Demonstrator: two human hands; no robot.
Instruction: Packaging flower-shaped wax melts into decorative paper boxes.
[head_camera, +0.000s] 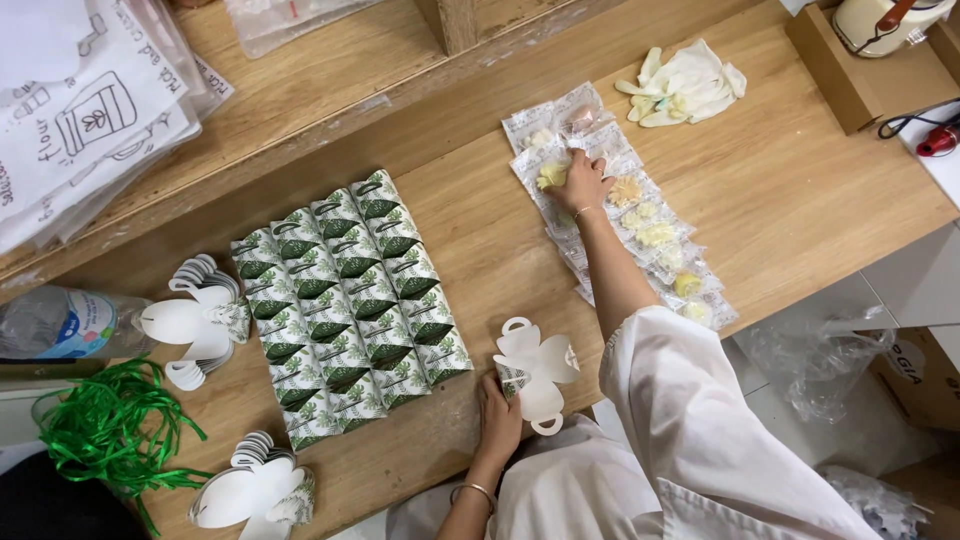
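Across the wooden worktop (480, 240), a block of green leaf-printed folded boxes (350, 305) is lying at centre, and clear sachets (640, 225) of pale pieces are running diagonally at upper right. The right hand (582, 185) is pressing spread fingers onto one sachet, while the left hand (497, 415), at bottom centre, is pinching a flat white box blank (535, 372) by its lower left edge.

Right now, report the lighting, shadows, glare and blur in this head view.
Head view: soft, even light on the wooden table, shadows faint; slight glare on the clear packets under the right hand; left hand and its white paper box reasonably sharp; the white sleeve looks bright; straight edges bow slightly towards the frame's corners.
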